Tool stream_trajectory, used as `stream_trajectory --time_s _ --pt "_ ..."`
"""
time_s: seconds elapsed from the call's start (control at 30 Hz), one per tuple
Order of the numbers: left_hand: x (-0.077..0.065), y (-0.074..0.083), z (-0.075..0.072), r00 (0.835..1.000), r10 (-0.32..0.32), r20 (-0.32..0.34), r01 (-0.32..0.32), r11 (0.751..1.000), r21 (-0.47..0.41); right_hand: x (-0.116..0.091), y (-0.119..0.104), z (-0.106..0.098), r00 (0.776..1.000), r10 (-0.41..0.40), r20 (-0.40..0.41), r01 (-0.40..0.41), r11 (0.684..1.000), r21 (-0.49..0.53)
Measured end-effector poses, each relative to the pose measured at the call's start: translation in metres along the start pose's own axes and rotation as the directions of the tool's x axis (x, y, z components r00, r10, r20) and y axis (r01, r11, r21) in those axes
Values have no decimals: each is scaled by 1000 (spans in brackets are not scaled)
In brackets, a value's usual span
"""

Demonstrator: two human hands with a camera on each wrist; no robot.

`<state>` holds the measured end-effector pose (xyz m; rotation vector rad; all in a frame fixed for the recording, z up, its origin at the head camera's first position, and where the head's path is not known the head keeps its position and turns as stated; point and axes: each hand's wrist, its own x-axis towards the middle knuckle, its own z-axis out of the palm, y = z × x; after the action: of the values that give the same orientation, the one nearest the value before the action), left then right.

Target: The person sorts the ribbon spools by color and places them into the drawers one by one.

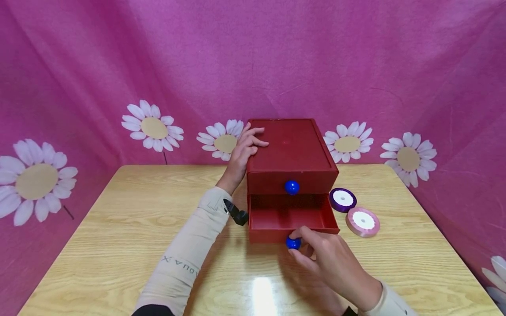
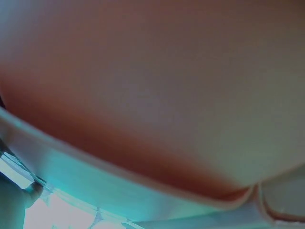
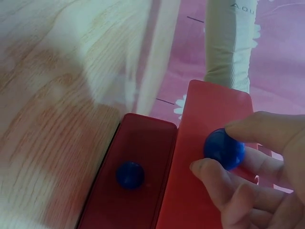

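A red drawer box (image 1: 290, 149) stands on the table with one drawer (image 1: 265, 237) pulled out, its inside bare. My right hand (image 1: 334, 259) pinches that drawer's round blue knob (image 3: 224, 149) between thumb and fingers. The top drawer, with another blue knob (image 1: 291, 187), is closed. In the right wrist view, a darker drawer front (image 3: 143, 143) with its own blue knob (image 3: 129, 175) lies between the pulled-out drawer and the tabletop. My left hand (image 1: 242, 151) rests on the box's upper left edge, fingers extended over the top. A blurred reddish surface fills most of the left wrist view.
Right of the box lie a purple ribbon spool (image 1: 343, 199) and a pink ribbon spool (image 1: 363, 222). The wooden table (image 1: 158, 210) reaches back to a pink cloth (image 1: 221, 66) printed with daisies. A black wrist mount (image 1: 237, 214) sits close to the box's left side.
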<state>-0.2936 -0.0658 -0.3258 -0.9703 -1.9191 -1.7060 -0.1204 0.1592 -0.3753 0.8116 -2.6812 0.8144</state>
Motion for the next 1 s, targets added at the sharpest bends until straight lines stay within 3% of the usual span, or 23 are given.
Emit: stream_trajectory --time_s 0.47,0.77,1.0 --pt "0 0 1 1000 29 -1 -29 1000 7 -11 -6 -2 1000 17 19 -18 1000 24" --pt "-1 1 1 1000 25 -4 -25 1000 10 -17 -12 -6 994 70 85 -71 998 2" --pt "0 1 2 1000 14 -3 -14 1000 13 -21 -13 -6 997 44 66 -43 999 -31"
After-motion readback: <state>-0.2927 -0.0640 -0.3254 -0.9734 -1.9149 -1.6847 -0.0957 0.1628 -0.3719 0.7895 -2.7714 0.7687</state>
